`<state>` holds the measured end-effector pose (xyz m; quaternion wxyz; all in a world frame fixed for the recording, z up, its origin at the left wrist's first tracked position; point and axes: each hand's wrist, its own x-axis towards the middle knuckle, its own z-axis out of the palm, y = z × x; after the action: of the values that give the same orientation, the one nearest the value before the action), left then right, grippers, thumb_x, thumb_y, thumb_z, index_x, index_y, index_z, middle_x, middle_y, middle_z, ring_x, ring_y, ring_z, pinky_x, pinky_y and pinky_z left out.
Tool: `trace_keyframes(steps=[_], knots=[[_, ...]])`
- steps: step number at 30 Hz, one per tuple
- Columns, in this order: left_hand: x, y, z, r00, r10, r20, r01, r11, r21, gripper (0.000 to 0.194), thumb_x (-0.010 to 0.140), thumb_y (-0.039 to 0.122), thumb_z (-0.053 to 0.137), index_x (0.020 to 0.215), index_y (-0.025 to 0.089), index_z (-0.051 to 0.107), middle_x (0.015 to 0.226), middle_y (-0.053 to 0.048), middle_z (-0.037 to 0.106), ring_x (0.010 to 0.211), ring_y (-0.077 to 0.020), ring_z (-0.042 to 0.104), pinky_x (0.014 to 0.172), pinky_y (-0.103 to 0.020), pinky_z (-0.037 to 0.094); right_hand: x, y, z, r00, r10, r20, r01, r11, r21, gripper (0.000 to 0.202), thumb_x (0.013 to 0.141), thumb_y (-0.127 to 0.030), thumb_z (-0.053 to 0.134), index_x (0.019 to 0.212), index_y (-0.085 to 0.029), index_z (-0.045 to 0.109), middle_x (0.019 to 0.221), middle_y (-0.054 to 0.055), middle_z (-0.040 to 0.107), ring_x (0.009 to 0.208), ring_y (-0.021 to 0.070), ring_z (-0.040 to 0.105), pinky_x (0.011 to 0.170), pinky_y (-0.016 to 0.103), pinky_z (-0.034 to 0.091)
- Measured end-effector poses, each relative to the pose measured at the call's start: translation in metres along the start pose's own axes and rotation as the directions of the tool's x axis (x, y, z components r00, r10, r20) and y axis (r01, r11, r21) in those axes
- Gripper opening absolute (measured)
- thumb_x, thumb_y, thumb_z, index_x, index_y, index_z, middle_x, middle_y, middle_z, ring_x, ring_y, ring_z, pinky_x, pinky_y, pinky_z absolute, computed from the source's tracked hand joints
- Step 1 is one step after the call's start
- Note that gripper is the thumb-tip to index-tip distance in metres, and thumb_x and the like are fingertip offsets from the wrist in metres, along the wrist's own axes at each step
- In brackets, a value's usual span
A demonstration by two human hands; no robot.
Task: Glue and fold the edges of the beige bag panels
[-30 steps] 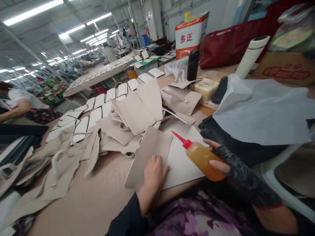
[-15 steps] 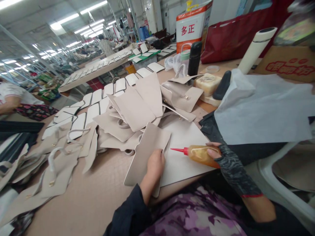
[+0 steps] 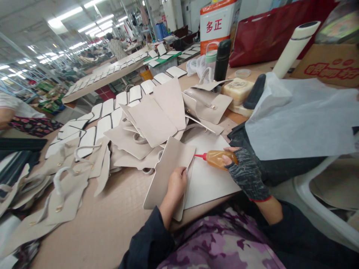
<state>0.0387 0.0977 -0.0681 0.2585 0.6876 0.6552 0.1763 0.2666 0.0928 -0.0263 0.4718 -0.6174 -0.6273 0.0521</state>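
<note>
My left hand (image 3: 177, 184) grips a beige bag panel (image 3: 165, 175) by its right side, thumb on top, with the panel tilted up off the table. In my right hand (image 3: 234, 160), which wears a dark fingerless sleeve, lies a squeeze bottle of amber glue (image 3: 217, 159). Its red nozzle points left, and the tip is at or very near the panel's upper right edge; whether they touch I cannot tell. Under both hands lies a flat pale sheet (image 3: 207, 186). Just beyond the held panel is a heap of beige bag pieces (image 3: 157, 119).
Handled pieces (image 3: 67, 186) lie at left, with rows of white dark-edged panels (image 3: 105, 127) behind. At the back right stand a black bottle (image 3: 223, 59), a white thermos (image 3: 295, 48), a large can (image 3: 215, 28) and a red bag (image 3: 269, 33). Another person (image 3: 19, 112) is at far left.
My right hand has moved left with the glue bottle, bringing the nozzle to the panel's edge. My left hand keeps its hold on the panel. The view has shifted slightly.
</note>
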Motion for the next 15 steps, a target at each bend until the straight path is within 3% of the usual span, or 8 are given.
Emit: trace_keyframes(steps=[3,10,15], knots=[[-0.0008,0.0017,-0.0008,1.000,-0.007,-0.001,0.007,1.000,-0.008,0.027,0.084,0.017,0.045,0.100,0.014,0.066,0.098,-0.010,0.069,0.094,-0.0205,0.063,0.085,-0.030,0.047,0.0035,0.0010,0.0006,0.998,0.005,0.058,-0.004,1.000,-0.015,0.030,0.084,-0.039,0.047,0.095,-0.014,0.060,0.087,0.012,0.063,0.080,0.0255,0.060,0.077,0.045,0.049],[-0.0008,0.0031,-0.0019,1.000,-0.028,-0.002,0.028,0.999,-0.020,0.026,0.084,0.018,0.045,0.099,0.014,0.066,0.098,-0.009,0.069,0.093,-0.0204,0.063,0.086,-0.031,0.047,0.0061,0.0003,-0.0025,0.979,0.149,0.140,-0.158,0.986,0.054,0.032,0.082,-0.042,0.047,0.097,-0.016,0.059,0.093,0.014,0.063,0.085,0.0272,0.059,0.082,0.046,0.048],[-0.0017,0.0040,-0.0020,0.999,-0.033,-0.006,0.033,0.999,-0.024,0.026,0.084,0.018,0.045,0.100,0.014,0.066,0.099,-0.010,0.069,0.094,-0.0201,0.063,0.086,-0.031,0.047,0.0026,0.0010,-0.0034,0.971,0.166,0.171,-0.178,0.982,0.056,0.028,0.081,-0.042,0.048,0.091,-0.019,0.059,0.088,0.013,0.062,0.085,0.0274,0.058,0.083,0.046,0.047]])
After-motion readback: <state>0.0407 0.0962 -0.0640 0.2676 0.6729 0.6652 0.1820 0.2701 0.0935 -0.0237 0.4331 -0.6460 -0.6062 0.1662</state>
